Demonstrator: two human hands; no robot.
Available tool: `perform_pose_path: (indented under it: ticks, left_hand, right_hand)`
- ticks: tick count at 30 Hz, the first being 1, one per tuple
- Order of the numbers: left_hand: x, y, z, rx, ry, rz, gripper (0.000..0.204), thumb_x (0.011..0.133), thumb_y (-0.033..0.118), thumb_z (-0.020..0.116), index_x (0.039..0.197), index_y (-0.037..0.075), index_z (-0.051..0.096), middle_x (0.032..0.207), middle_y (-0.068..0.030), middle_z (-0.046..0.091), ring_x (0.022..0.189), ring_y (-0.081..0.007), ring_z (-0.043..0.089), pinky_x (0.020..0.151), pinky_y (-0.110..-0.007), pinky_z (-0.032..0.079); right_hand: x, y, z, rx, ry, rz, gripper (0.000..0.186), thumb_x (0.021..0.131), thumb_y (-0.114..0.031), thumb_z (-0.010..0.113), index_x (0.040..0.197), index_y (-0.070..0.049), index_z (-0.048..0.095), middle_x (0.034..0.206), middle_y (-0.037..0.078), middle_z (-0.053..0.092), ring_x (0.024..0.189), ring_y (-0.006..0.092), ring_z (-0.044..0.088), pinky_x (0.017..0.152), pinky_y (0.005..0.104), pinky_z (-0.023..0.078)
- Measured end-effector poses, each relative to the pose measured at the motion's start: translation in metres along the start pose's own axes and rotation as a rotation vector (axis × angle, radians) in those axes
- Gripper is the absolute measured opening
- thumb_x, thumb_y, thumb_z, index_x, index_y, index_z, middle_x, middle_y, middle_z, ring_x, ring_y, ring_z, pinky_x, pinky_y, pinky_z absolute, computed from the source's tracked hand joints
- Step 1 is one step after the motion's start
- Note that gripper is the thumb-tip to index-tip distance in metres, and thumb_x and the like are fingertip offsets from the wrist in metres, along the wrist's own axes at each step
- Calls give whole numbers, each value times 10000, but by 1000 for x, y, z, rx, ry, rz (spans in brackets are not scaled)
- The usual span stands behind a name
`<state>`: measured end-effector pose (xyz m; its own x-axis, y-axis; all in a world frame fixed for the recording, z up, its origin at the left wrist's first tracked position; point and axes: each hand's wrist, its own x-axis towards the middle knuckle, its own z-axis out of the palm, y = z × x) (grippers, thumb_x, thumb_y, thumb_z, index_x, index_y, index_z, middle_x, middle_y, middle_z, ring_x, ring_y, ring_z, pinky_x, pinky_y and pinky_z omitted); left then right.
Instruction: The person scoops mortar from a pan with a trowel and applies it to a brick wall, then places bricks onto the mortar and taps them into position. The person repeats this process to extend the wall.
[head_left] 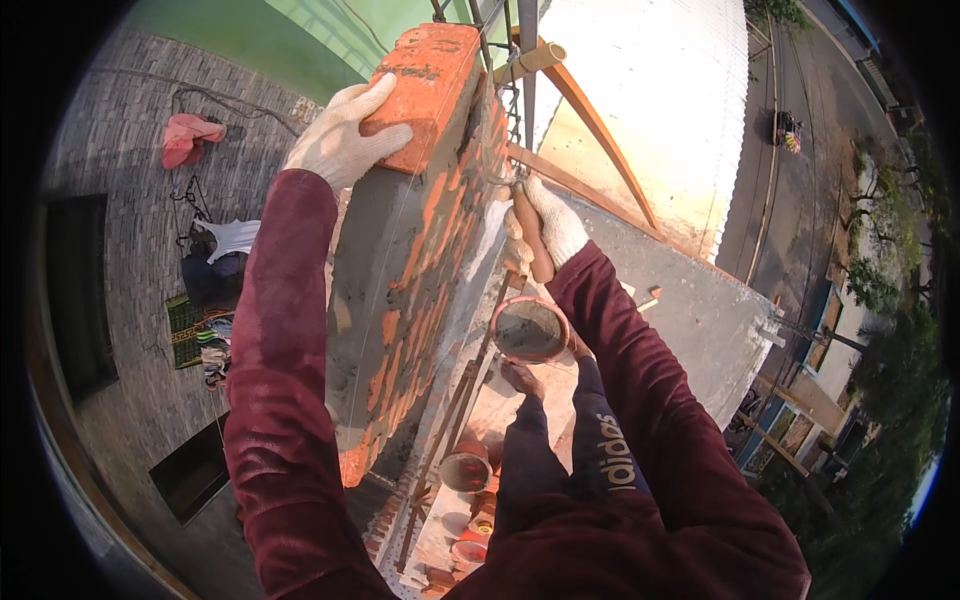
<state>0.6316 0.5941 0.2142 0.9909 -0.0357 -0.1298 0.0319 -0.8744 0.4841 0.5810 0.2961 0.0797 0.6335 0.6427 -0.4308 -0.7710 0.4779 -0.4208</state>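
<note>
My left hand (335, 140), in a white knit glove, grips an orange-red brick (435, 70) on top of the brick wall (425, 280). Thumb and fingers are spread along its near end and left side. Grey mortar (368, 240) coats the wall top nearer me, and a thin string runs above it. In my gloved right hand (556, 222) is a trowel by its wooden handle (532, 238). Its metal blade stands nearly edge-on beside the wall's right face by the brick, so contact is unclear. Smeared mortar lines the joints of that face.
A mortar bucket (530, 330) stands by my bare feet, with another bucket (465, 468) farther back. Bamboo and timber poles (535, 62) cross at the far end. Right lies a grey ledge (690, 300) high above a road (800, 130); left, a tiled wall (130, 200) has hanging clothes.
</note>
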Motion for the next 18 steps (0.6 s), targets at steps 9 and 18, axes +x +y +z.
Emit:
perform_pose_path:
  ticks: [9,18]
  left_hand:
    - [3,11,-4,59,-53,-6,793,909,347,731,1579,63,417,1583,-202,432,1452,-297,450,1201,-381,356]
    - [4,16,0,152,-23,-5,744,939,345,707,1578,85,427,1603,-156,438,1473,-277,432,1208,-378,342]
  right_hand:
    - [7,67,30,-29,98,-59,379,1103,-396,452,1192,-77,637,719,63,610,482,168,570,418,300,474]
    - [-97,155,54,-258,-37,16,456,1110,-391,411,1330,-7,524,825,52,592,635,151,599,559,303,500]
